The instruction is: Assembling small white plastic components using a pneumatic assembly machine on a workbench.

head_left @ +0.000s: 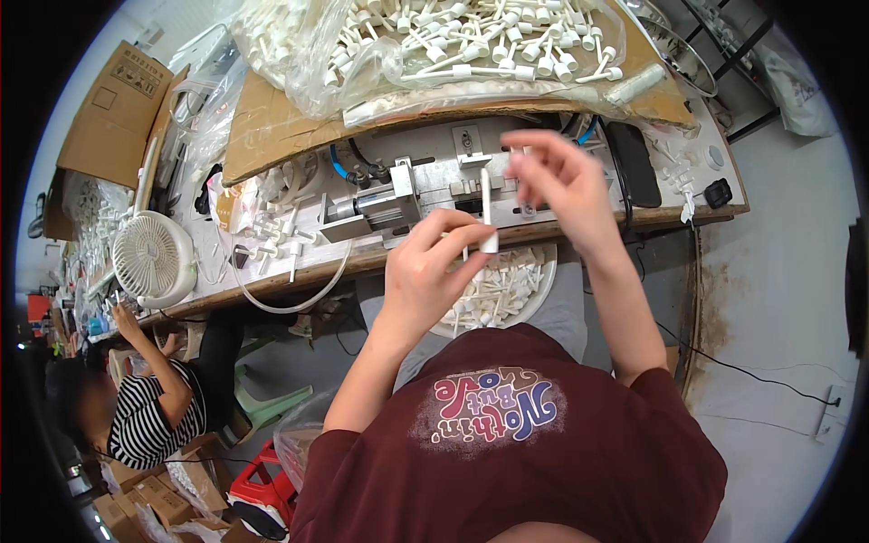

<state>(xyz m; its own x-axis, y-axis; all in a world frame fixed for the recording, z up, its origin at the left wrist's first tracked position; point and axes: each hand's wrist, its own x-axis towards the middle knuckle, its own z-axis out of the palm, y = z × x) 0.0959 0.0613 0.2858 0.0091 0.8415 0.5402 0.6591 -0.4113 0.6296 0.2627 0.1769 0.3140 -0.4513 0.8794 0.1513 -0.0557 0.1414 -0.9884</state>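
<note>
Nearest is the person's dark red shirt, whose chest carries big, curly lettering in blue, red and purple with pale outlines, clear enough to read. Just ahead of it, the left hand has its fingers clamped on the lower end of a white stick, which points away from the body, its wider end by the thumb and its thin end over the machine. The right hand is raised just beside it, fingers bent and blurred; I cannot tell whether they pinch anything. Below the hands, a round bowl full of small white pieces sits at the lap, partly hidden by the left hand and the shirt. Beyond, on the desk, stands a metal machine with a blue hose, while a clear tube loops over the front edge. A dark phone lies right of the machine, and loose white parts and a white fan are to the left. Behind the machine, a cardboard sheet juts over its back and gets in the way of the view, bearing a heap of white sticks in clear plastic. Farther left, past a co-worker in a striped top, an open cardboard box shows small dark printing on its flap
</note>
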